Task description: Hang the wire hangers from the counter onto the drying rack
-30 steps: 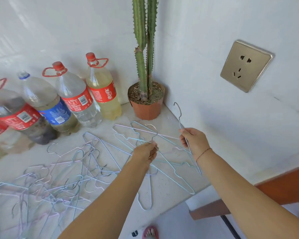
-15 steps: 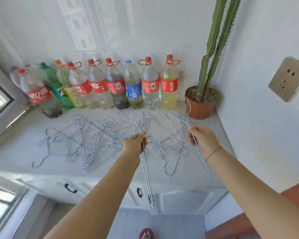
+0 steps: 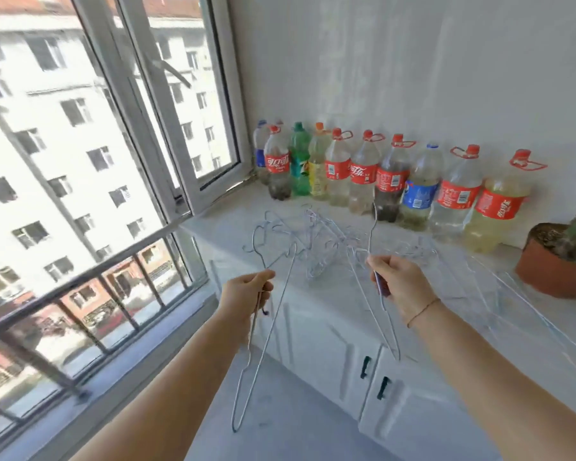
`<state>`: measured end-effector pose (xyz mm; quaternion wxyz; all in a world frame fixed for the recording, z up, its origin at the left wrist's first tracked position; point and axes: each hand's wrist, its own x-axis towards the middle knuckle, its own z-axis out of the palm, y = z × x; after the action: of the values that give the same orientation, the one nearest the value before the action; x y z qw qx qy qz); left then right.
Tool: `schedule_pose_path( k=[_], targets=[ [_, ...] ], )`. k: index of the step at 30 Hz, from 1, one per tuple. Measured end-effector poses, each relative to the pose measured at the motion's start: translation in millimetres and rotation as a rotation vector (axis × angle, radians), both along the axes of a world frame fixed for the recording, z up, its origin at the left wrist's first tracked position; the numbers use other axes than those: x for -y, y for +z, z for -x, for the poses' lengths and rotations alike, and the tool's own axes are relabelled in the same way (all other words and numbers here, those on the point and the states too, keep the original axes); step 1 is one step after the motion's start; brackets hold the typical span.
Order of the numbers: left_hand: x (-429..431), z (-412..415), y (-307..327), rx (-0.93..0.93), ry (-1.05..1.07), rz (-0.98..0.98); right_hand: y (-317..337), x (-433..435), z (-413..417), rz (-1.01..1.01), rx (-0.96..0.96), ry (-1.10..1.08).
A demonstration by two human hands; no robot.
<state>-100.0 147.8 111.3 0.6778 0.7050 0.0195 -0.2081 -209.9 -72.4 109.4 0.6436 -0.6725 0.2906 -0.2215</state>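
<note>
Gripping one hanger (image 3: 263, 347) in the left hand (image 3: 246, 294) and a second hanger (image 3: 372, 229) in the right hand (image 3: 396, 284), both dangling off the table (image 3: 220, 224). Leaving a tangled pile (image 3: 316, 237) lying there; seeing no rack, judging nearly all hanging undone.

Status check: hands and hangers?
Left hand grips one wire hanger, right hand a second hanger. Hanger pile on counter. Drying rack not in view.
</note>
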Motion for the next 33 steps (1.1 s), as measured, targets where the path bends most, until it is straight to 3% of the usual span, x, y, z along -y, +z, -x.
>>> schedule_pose_path(
  k=[17,33],
  targets=[
    [-370,98,30,0.050,0.503,0.009,34,-351,-24,-0.127,0.080,0.623],
    [-525,341,62,0.097,1.193,-0.033,67,-561,76,-0.168,0.120,1.353]
  ],
)
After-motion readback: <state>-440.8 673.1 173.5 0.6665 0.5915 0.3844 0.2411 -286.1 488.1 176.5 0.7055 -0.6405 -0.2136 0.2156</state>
